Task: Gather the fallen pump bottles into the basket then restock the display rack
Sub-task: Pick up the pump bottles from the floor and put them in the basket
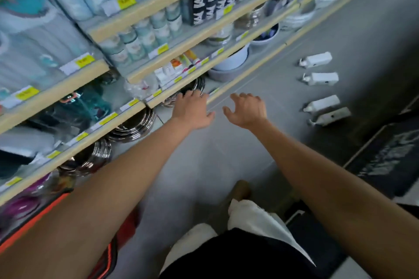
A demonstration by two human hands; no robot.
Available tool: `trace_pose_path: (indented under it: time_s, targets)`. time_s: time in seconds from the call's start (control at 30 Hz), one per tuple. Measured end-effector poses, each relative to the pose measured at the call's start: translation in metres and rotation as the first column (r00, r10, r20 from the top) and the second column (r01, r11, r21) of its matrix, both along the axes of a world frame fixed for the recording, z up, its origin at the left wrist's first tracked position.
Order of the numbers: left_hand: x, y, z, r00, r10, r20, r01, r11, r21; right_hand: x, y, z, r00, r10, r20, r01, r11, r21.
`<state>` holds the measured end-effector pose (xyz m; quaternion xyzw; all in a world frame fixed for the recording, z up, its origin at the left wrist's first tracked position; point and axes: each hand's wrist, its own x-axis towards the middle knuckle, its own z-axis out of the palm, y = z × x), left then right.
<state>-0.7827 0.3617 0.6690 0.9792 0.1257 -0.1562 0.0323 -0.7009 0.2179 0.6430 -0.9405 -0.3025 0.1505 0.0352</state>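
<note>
Both hands reach out empty, fingers spread: left hand (192,110) by the display rack (145,104) edge, right hand (247,111) just beside it over the floor (226,154). Four pump bottles (320,103) lie well right of the rack, untouched. Basket (106,253): only an orange-trimmed edge low by the rack, so I can't be sure. Risk: a blurred lunge could kick bottles or clip shelf stock.

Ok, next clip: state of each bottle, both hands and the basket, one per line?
Top pump bottle: lying on the floor.
Second pump bottle: lying on the floor.
Third pump bottle: lying on the floor.
Nearest pump bottle: lying on the floor, beside the third.
Left hand: open, empty.
Right hand: open, empty.
Orange basket: edge only, contents hidden.
</note>
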Motion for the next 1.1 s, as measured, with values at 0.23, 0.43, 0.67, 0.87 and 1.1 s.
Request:
trace_pose_path:
  time_s: [0.23, 0.43, 0.67, 0.87, 1.1]
  targets:
    - [0.175, -0.077, -0.009, 0.993, -0.118, 0.025, 0.118, 0.993, -0.006, 0.156, -0.088, -0.002, 0.992, -0.123, -0.010, 0.123, 0.992, 0.019]
    - [0.294, -0.132, -0.019, 0.959, -0.282, -0.035, 0.282, 0.959, 0.017, 0.252, -0.154, -0.015, 0.966, -0.258, -0.016, 0.258, 0.966, -0.014]
    - [0.461, -0.195, -0.046, 0.858, -0.513, -0.041, 0.513, 0.858, -0.004, 0.362, -0.217, -0.038, 0.872, -0.487, -0.055, 0.484, 0.873, -0.056]
    - [0.571, -0.278, -0.078, 0.644, -0.763, -0.060, 0.759, 0.647, -0.076, 0.433, -0.280, -0.059, 0.680, -0.728, -0.088, 0.724, 0.685, -0.081]
    - [0.655, -0.367, -0.106, 0.459, -0.881, -0.110, 0.867, 0.472, -0.161, 0.476, -0.349, -0.088, 0.438, -0.883, -0.165, 0.882, 0.458, -0.112]
